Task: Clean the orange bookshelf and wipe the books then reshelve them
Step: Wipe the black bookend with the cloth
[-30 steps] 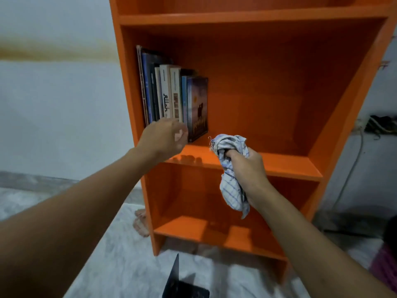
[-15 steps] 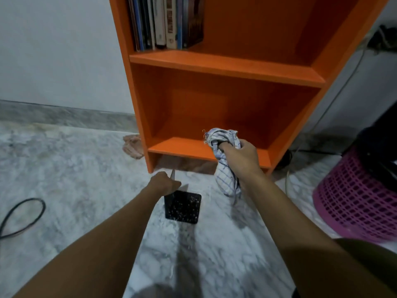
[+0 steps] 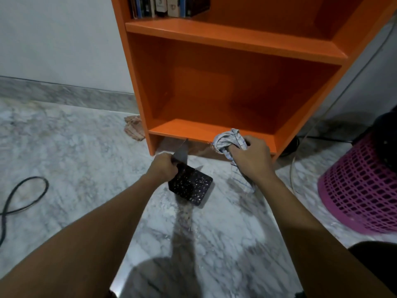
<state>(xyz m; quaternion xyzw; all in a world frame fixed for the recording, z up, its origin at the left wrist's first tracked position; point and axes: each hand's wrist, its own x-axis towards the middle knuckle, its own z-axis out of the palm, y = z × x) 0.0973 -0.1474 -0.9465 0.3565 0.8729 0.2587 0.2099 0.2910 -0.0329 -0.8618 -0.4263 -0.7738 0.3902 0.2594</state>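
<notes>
The orange bookshelf (image 3: 236, 37) stands against the wall, its lowest compartment bare. Several books (image 3: 169, 6) stand upright at the left of the shelf above, cut off by the frame top. On the marble floor in front of the shelf lies a black speckled L-shaped object (image 3: 190, 186), like a bookend. My left hand (image 3: 164, 166) grips its upright plate. My right hand (image 3: 251, 158) holds a bunched white checked cloth (image 3: 228, 139) just in front of the bottom shelf's edge, with the cloth's tail hanging below.
A pink plastic basket (image 3: 361, 190) with dark contents stands at the right. A black cable (image 3: 23, 196) loops on the floor at left. A brownish rag (image 3: 134, 127) lies beside the shelf's left foot. A thin cord (image 3: 343, 87) runs down the wall at right.
My view dropped from the book shelf to the floor. My left hand left the books, reached down and took hold of the black object's upright plate. My right hand kept the cloth.
</notes>
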